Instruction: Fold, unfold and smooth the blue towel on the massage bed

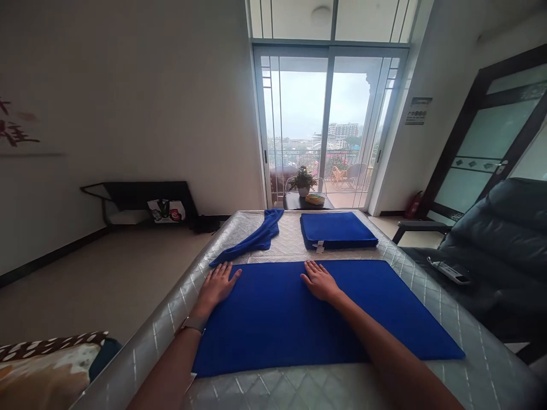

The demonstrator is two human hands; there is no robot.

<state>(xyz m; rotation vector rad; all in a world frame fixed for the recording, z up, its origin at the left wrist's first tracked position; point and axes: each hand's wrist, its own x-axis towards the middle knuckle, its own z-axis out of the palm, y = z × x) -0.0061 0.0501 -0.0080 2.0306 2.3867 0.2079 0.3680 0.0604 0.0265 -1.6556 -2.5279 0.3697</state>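
Note:
A blue cloth (pixel 273 319) lies spread flat on the table with its quilted silvery cover (pixel 256 387). My left hand (pixel 219 283) rests flat on the cloth's far left corner, fingers stretched out. Flat on the far edge, right of the cloth's middle, is my right hand (pixel 319 279), its fingers extended too. Beyond it sits a neat stack of folded blue cloths (pixel 337 229) with a white label at its near side. A crumpled blue cloth (pixel 256 236) lies loose at the far left, its tail reaching close to my left fingertips.
A dark armchair (pixel 491 245) with a remote-like device (pixel 448 271) on it stands to the right. Past the table's far end, a small stand holds a potted plant (pixel 303 181). A patterned fabric (pixel 51 370) shows at the lower left. Sliding glass doors (pixel 329 125) are ahead.

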